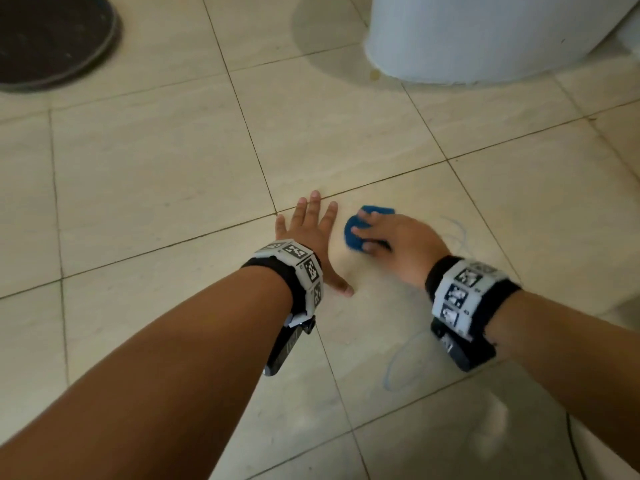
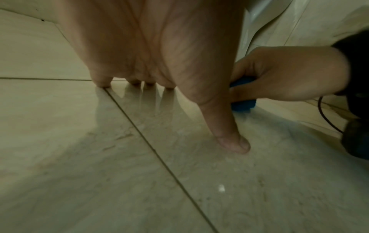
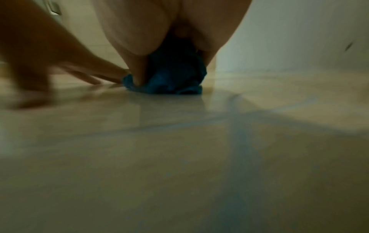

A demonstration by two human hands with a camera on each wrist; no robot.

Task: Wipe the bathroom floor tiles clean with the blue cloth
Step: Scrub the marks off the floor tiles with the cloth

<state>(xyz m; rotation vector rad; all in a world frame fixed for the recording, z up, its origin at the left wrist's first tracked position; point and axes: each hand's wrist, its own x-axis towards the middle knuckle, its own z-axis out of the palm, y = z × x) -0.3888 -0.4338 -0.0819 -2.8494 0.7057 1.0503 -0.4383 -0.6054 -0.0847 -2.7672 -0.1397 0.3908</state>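
Observation:
The blue cloth (image 1: 356, 233) is bunched into a small wad on the beige floor tiles (image 1: 156, 174). My right hand (image 1: 388, 233) grips it from above, fingers curled over it, and presses it to the tile; the right wrist view shows the cloth (image 3: 171, 78) squeezed under my palm. My left hand (image 1: 311, 237) lies flat on the floor just left of the cloth, fingers spread and straight. In the left wrist view its fingertips (image 2: 103, 83) and thumb touch the tile, with the right hand (image 2: 279, 72) and the cloth (image 2: 242, 104) beside it.
A white toilet base (image 1: 485, 39) stands at the upper right, close beyond the cloth. A dark round mat (image 1: 48, 39) lies at the upper left. A thin pale cord (image 1: 398, 362) loops on the tiles under my right wrist. Dark grout lines cross the floor.

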